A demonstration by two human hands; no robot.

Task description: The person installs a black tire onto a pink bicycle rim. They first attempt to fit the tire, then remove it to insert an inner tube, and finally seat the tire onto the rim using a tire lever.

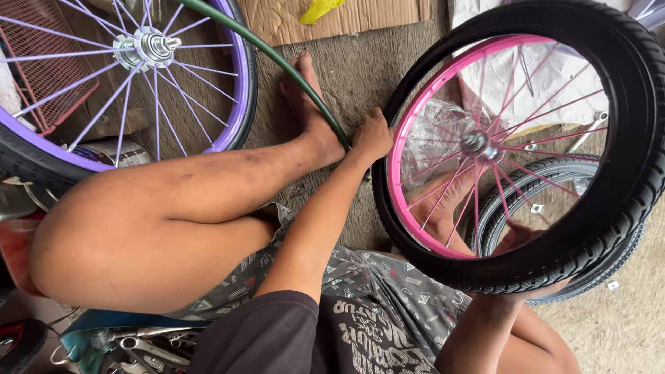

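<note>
Left grip (372,135) closed on dark green rubber strip (277,61) at pink-rimmed, black-tyred wheel (514,263); right grip (526,239) under wheel's lower edge, closure unclear. Strip mostly outside rim, fitting barely started. Purple-rimmed wheel (235,90) at left.

Under our left hand (372,136) the black tyre (627,201) looks like matt rubber with a ribbed, knobbly tread. Its pink rim (405,149) is glossy painted metal, with thin pink spokes (533,114) to match and a shiny bare-metal hub (476,144). The dark green tube (277,59) we grip is smooth and slightly glossy. The purple rim (239,83) at the upper left edge is glossy too, its axle (154,47) bright metal. The floor (360,76) is rough, dull concrete. Brown cardboard (332,19) lies at the top edge, crinkled clear plastic (433,131) shines behind the spokes, and our shorts (374,277) are printed cloth.
</note>
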